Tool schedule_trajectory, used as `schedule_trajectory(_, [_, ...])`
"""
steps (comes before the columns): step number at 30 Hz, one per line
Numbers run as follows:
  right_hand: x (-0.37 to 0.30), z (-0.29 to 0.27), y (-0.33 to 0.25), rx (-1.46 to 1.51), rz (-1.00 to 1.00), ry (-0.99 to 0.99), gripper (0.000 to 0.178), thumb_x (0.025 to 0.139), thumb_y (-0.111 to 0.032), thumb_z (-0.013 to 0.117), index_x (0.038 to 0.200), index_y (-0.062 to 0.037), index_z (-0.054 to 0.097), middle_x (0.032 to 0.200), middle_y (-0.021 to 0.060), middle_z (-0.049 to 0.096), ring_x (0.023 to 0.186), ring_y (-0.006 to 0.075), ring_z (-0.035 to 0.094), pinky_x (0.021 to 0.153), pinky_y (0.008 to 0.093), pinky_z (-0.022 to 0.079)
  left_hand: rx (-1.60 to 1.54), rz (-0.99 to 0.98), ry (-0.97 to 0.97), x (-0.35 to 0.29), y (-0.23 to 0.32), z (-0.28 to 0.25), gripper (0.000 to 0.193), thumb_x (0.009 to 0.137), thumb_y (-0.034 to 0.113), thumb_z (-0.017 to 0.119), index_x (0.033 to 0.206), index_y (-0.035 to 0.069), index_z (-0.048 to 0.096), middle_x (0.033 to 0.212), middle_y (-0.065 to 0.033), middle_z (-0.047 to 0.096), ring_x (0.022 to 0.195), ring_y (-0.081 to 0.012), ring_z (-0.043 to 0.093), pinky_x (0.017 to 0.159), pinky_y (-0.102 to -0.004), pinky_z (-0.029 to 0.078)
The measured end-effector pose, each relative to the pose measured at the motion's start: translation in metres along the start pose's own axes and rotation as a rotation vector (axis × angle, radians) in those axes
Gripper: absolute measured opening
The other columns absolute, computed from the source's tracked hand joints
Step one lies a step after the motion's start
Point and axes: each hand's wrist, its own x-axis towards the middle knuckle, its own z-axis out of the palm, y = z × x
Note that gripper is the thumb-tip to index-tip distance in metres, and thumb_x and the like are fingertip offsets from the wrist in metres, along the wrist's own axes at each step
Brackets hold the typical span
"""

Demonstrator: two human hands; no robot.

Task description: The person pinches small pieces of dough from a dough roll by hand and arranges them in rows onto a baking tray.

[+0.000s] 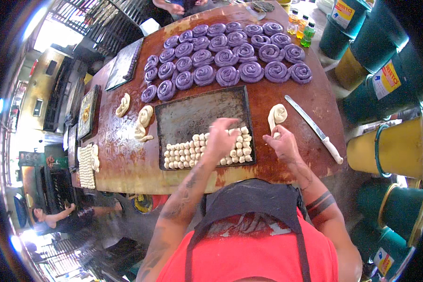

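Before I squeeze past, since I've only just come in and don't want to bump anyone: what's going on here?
A person is handling pale dough at a table. The right hand pinches the near end of a coiled dough strip. The left hand is over a dark tray, whose near part holds rows of small dough pieces. Purple spirals lie beyond the tray, and a knife lies to the right.
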Motion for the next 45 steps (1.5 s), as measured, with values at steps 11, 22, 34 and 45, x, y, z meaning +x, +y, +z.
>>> schedule_trajectory(11, [-0.020,0.015,-0.037,-0.060,-0.301,0.108,0.022,0.092,-0.007,0.066,0.113,0.0006,0.067,0.098,0.0207,0.070,0.093,0.0346,0.070,0.086,0.0405,0.055,-0.262,-0.163,-0.221,0.001,0.043,0.037,0.024,0.092,0.020,0.077,0.108,0.003,0.074,0.105,-0.0123,0.075,0.094,-0.0238,0.072,0.086,-0.0343,0.057])
schedule_trajectory(22, [-0.023,0.003,-0.009,-0.278,-0.452,-0.171,0.023,0.079,-0.008,0.077,0.101,-0.0049,0.071,0.093,0.0146,0.072,0.098,0.0344,0.069,0.094,0.0459,0.053,0.046,-0.331,0.151,-0.025,-0.075,-0.009,0.022,0.077,0.007,0.075,0.098,0.008,0.075,0.104,-0.0168,0.070,0.092,-0.0276,0.069,0.084,-0.0369,0.056])
schedule_trajectory(34, [0.006,-0.122,-0.056,1.264,-0.463,-0.186,0.018,0.098,-0.021,0.071,0.102,-0.0090,0.057,0.080,-0.0004,0.055,0.066,0.0113,0.056,0.053,0.0254,0.046,0.627,-0.323,0.079,-0.051,-0.129,-0.074,0.034,0.085,0.022,0.069,0.114,0.004,0.072,0.119,-0.0149,0.068,0.120,-0.0354,0.058,0.106,-0.0474,0.044])
schedule_trajectory(45, [-0.022,-0.025,-0.036,-0.060,0.069,0.109,0.018,0.089,-0.013,0.076,0.081,-0.0069,0.062,0.069,-0.0029,0.061,0.064,0.0092,0.053,0.056,0.0337,0.044,-0.276,-0.223,-0.224,-0.003,0.041,0.000,0.025,0.096,0.019,0.072,0.116,0.004,0.073,0.111,-0.0136,0.076,0.101,-0.0203,0.073,0.090,-0.0341,0.058])
